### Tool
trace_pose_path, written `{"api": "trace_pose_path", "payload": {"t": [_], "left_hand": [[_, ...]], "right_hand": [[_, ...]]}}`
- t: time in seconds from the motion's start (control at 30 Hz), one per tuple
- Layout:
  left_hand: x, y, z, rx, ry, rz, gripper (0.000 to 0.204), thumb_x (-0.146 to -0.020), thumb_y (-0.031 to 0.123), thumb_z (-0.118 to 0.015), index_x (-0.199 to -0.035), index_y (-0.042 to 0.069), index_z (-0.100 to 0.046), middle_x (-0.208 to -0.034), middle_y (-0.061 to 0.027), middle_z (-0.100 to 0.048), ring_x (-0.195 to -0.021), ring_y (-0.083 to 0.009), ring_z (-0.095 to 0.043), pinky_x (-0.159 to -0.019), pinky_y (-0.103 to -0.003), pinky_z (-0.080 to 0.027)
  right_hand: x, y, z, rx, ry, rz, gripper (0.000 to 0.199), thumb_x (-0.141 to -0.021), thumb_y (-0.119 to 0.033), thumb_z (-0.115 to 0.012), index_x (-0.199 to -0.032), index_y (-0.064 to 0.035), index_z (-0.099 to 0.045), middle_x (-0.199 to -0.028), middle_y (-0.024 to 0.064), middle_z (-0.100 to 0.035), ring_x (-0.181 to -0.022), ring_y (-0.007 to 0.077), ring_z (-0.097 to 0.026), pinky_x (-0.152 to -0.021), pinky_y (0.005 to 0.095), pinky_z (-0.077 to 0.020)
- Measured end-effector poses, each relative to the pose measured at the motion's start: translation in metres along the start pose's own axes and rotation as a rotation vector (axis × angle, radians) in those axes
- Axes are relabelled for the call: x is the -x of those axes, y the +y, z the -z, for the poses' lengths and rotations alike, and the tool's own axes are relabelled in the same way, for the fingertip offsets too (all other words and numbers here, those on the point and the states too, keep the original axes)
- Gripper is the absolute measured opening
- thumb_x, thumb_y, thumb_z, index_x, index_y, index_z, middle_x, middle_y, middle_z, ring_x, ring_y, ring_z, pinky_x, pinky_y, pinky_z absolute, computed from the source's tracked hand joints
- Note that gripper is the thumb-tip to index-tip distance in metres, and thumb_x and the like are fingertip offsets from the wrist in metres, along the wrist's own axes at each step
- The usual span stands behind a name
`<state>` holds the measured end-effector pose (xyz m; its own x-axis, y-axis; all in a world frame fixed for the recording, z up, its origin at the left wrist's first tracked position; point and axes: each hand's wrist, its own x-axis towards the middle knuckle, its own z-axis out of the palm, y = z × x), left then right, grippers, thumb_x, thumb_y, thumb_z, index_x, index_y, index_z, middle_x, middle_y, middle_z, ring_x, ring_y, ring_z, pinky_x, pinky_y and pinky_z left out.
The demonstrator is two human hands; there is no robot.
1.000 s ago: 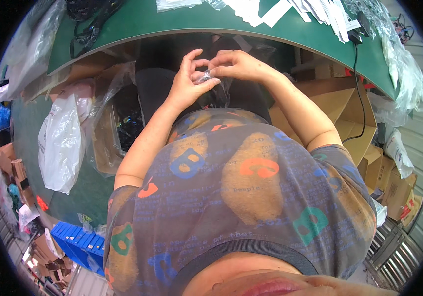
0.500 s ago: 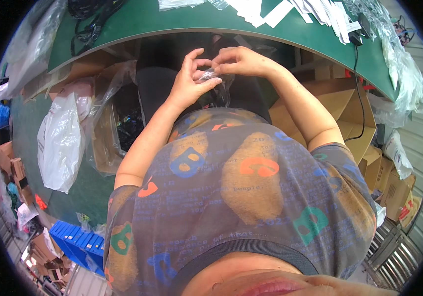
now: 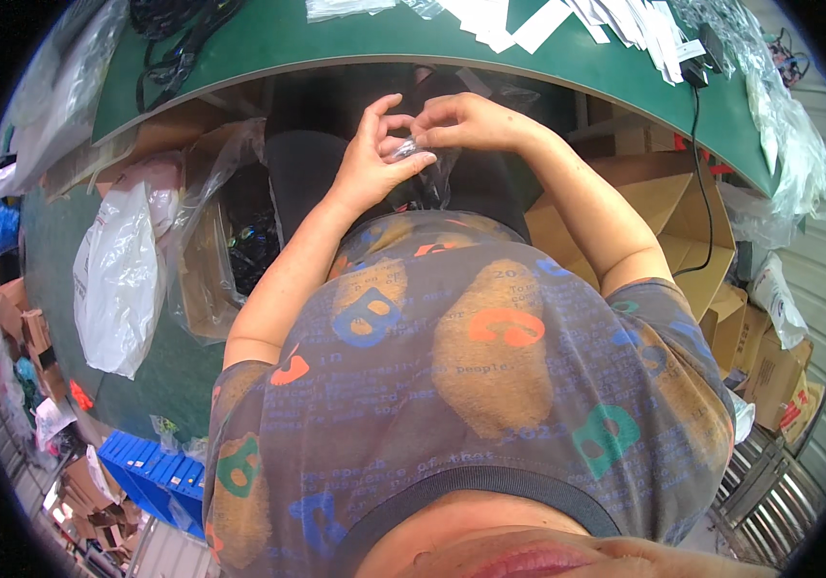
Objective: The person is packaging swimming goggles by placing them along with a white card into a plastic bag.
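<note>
Clear plastic film (image 3: 407,147), small and crumpled, is held between the two hands, off the near edge of the green table (image 3: 336,40) and over the lap. By the left hand (image 3: 374,154) the film is grasped: it is lodged between the thumb, extended beneath it, and the curled middle fingers, while the index finger is raised and bent clear of it. By the right hand (image 3: 466,122) the upper end of the film is pinched between thumb and index fingertips, which are brought right up against the left fingertips. A looser, transparent length is seen hanging below the right fingers; its lower end cannot be made out against the dark trousers.

White paper strips (image 3: 615,29) are spread on the table, right of centre. Toward the right corner a black adapter (image 3: 695,70) is placed, its black cord (image 3: 699,164) draped over the near edge. Plastic sheeting (image 3: 765,120) is heaped along the right edge. Near the left corner a bundle of black cable (image 3: 177,63) is laid. An open cardboard box (image 3: 649,197) is positioned below the near edge, at right.
</note>
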<state>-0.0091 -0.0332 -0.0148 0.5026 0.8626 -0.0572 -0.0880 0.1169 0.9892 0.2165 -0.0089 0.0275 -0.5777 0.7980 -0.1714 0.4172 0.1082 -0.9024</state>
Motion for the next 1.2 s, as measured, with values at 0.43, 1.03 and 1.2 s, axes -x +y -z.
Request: {"api": "trace_pose_path", "payload": {"t": [0.43, 1.03, 1.2], "left_hand": [[-0.001, 0.001, -0.004, -0.026, -0.009, 0.002, 0.090, -0.082, 0.000, -0.081, -0.153, 0.008, -0.025, -0.135, -0.0179, -0.051, -0.116, -0.0227, -0.062, -0.092, -0.034, -0.057], [-0.003, -0.019, 0.006, 0.126, 0.013, 0.021, 0.046, -0.093, 0.010, -0.071, -0.132, 0.005, -0.046, -0.123, -0.0107, -0.058, -0.111, -0.0191, -0.062, -0.093, -0.036, -0.056], [-0.002, -0.031, 0.010, 0.173, -0.005, 0.033, 0.018, -0.100, 0.016, -0.063, -0.113, 0.005, -0.058, -0.110, -0.0037, -0.062, -0.103, -0.0126, -0.062, -0.092, -0.033, -0.056]], "right_hand": [[-0.007, -0.007, 0.000, 0.065, -0.080, 0.002, 0.023, -0.092, -0.026, -0.068, -0.100, -0.0053, -0.075, -0.097, 0.0072, -0.064, -0.089, 0.0183, -0.063, -0.079, 0.0331, -0.0504], [-0.009, 0.000, -0.005, 0.165, 0.012, 0.091, 0.021, -0.093, -0.023, -0.065, -0.099, -0.0036, -0.072, -0.093, 0.0072, -0.062, -0.084, 0.0190, -0.063, -0.076, 0.0330, -0.0511], [-0.008, -0.006, -0.005, 0.197, 0.045, 0.099, 0.024, -0.094, -0.025, -0.066, -0.102, -0.0030, -0.073, -0.093, 0.0092, -0.064, -0.085, 0.0228, -0.065, -0.078, 0.0351, -0.0515]]}}
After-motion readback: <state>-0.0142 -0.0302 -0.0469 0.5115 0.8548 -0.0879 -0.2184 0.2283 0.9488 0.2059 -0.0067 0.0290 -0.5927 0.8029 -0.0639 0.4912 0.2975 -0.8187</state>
